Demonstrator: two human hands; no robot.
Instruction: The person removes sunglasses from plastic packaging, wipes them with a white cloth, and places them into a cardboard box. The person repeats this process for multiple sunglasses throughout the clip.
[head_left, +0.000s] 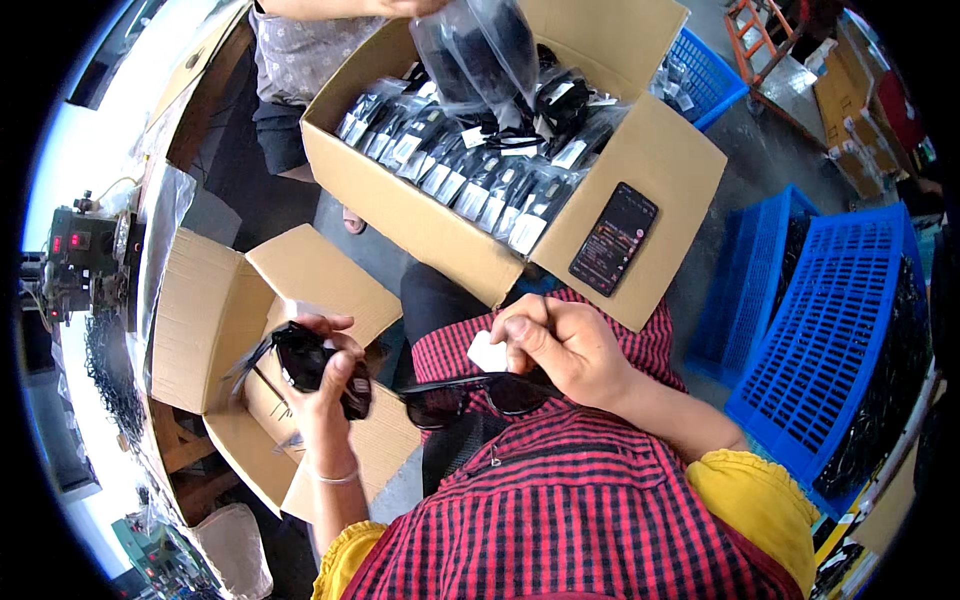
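Note:
My left hand (328, 386) is raised over an open cardboard box (196, 322) and grips a bunch of black sunglasses (300, 356), some partly hidden by the fingers. Before my chest, my right hand (574, 349) is closed on one pair of dark-lensed sunglasses (517, 393). A small white tag or card (487, 352) shows by the fingertips of that hand. Beyond it stands a large carton (405, 217) packed with rows of black items in clear bags (472, 199) bearing white labels.
A smartphone (615, 238) with its screen lit lies on the carton's near right flap. Another person's hand (412, 6) holds a clear plastic bag (476, 52) with dark contents above the carton. Blue plastic crates (817, 330) stand at the right. A machine (79, 259) sits at the left.

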